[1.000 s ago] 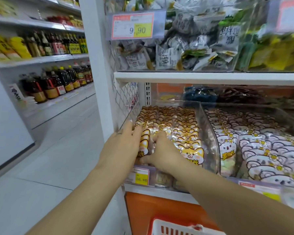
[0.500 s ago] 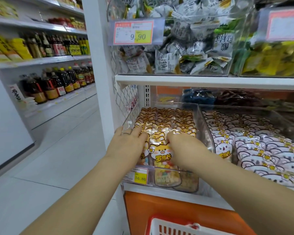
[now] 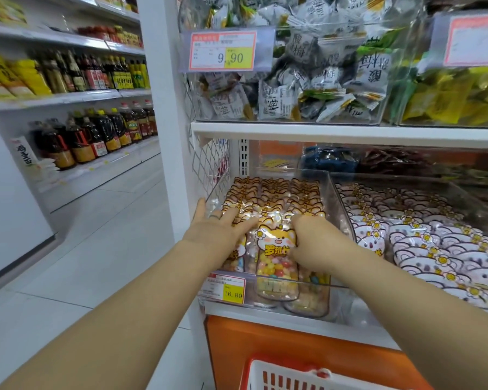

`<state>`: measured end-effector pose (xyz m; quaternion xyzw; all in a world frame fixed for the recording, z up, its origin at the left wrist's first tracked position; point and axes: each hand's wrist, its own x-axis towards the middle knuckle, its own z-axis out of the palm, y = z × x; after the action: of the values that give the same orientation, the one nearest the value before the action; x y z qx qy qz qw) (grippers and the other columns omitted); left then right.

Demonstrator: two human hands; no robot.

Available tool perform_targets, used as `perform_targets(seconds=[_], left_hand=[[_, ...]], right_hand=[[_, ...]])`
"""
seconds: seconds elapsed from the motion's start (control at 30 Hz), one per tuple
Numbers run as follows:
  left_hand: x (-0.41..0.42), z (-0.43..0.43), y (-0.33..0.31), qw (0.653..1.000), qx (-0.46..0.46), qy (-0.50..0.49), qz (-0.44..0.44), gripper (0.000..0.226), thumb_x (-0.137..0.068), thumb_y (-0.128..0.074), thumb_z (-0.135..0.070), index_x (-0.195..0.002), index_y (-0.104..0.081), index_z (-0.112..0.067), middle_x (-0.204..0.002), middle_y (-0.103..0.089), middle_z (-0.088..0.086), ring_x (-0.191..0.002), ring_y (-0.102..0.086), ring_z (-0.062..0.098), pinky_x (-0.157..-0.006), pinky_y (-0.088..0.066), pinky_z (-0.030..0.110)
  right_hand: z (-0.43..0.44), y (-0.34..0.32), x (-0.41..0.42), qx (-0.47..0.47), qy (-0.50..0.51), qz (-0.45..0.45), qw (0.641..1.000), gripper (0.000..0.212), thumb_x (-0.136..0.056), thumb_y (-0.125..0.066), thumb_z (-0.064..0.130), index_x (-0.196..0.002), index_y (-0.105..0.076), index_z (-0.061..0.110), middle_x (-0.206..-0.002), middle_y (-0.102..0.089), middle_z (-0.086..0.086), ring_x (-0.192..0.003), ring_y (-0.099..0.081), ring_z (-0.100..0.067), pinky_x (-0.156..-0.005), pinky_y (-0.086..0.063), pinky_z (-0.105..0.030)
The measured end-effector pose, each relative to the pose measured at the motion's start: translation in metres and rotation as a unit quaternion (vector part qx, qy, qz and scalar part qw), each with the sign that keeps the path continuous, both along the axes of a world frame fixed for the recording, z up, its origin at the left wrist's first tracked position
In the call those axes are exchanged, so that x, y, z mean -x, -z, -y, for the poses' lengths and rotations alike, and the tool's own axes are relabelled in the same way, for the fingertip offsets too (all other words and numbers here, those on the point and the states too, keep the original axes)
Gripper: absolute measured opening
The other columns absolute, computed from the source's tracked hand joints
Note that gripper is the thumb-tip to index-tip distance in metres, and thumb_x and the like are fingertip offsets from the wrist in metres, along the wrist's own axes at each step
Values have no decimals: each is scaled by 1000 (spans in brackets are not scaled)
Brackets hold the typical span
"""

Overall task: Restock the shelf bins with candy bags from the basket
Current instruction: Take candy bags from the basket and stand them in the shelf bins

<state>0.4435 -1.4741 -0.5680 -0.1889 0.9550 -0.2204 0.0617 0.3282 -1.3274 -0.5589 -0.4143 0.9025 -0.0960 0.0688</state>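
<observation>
The front bag point(image 3: 276, 249) stands upright at the front of the clear bin point(image 3: 343, 204), between the two hands. The left hand point(image 3: 217, 229) lies flat with straight fingers on the bag tops just left of it, fingertips reaching its upper left corner and thumb spread toward the bin's left wall; one ring shows on a finger. The right hand point(image 3: 319, 240) grips the bag's upper right edge, fingers curled over the top and out of sight behind it, thumb on the printed face. Behind this bag the bin holds three rows of the same orange bags, packed too tightly to count. Two more such bags show through the front wall below the hands. One tag point(image 3: 227, 288) reading 16.80 is fixed to the bin's front left. One second bin point(image 3: 462, 201) touches the first on the right, filled with white bags. One basket point(image 3: 293, 375), red-rimmed and white, sits low down beneath the shelf point(image 3: 350, 133), well apart from both hands
</observation>
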Motion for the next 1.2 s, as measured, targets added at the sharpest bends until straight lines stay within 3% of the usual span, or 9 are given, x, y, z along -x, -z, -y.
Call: perform_targets(seconds=[0.2,0.3,0.4,0.47,0.6,0.73,0.9,1.0,1.2], left_hand=[[-10,-11,-9,998,26,8,-58,89,-90,-60,-9,-158,-7,-31,-163,-7,9,-144,-30,34,-117,3,65],[-22,-20,-5,992,9,35,-122,64,-91,-59,-17,-148,-32,-28,-148,-30,5,-130,-46,32,-111,-22,52],[-28,-30,5,971,-110,49,-205,47,-94,-59,-27,-137,-40,-28,-133,-40,-3,-105,-61,27,-81,-47,37],[-22,-32,8,957,-191,29,-216,46,-94,-61,-26,-136,-42,-29,-133,-47,-4,-105,-61,26,-77,-52,38],[-2,-15,16,943,-247,-27,-223,33,-91,-63,-22,-119,-47,-29,-108,-63,0,-97,-62,26,-72,-47,34],[11,1,27,934,-277,-89,-206,29,-90,-68,-29,-107,-45,-26,-98,-65,5,-94,-64,28,-74,-50,36],[11,12,30,884,-396,-111,-221,27,-92,-67,-14,-93,-42,-25,-100,-70,12,-83,-70,31,-78,-59,41],[6,19,40,875,-424,-114,-203,31,-91,-70,-16,-100,-44,-30,-107,-67,8,-89,-70,29,-84,-57,42],[7,2,33,909,-327,-126,-224,55,-87,-75,-32,-130,-41,-22,-116,-64,6,-101,-60,26,-79,-45,33]], right_hand=[[17,25,-18,-37,-23,-26,999,47,-89,-66,11,-132,-49,5,-120,-60,-14,-107,-62,-31,-76,-48,-33],[12,17,-15,8,-12,-68,998,44,-85,-73,17,-123,-50,14,-116,-62,-9,-102,-63,-31,-71,-46,-34],[1,6,-18,82,-28,-67,994,47,-83,-77,23,-119,-48,17,-114,-61,-6,-101,-63,-30,-75,-51,-36],[-5,4,-22,126,-50,-80,987,39,-84,-76,18,-112,-49,19,-114,-55,-3,-100,-61,-27,-75,-50,-35],[-11,3,-24,154,-76,-73,982,13,-88,-65,15,-93,-61,26,-98,-62,1,-93,-63,-24,-75,-51,-32],[-6,12,-28,26,-178,100,979,39,-100,-49,21,-137,-57,32,-114,-67,-6,-105,-61,-24,-81,-45,-25],[5,27,-34,-32,-173,7,984,39,-106,-35,21,-140,-50,10,-135,-50,-18,-108,-51,-33,-89,-44,-42],[5,37,-38,-48,-172,-2,984,37,-105,-32,19,-130,-53,2,-139,-46,-19,-106,-45,-35,-78,-32,-42],[1,30,-41,-121,-156,7,980,46,-106,-26,19,-152,-28,15,-131,-43,-23,-124,-39,-43,-102,-39,-58]])
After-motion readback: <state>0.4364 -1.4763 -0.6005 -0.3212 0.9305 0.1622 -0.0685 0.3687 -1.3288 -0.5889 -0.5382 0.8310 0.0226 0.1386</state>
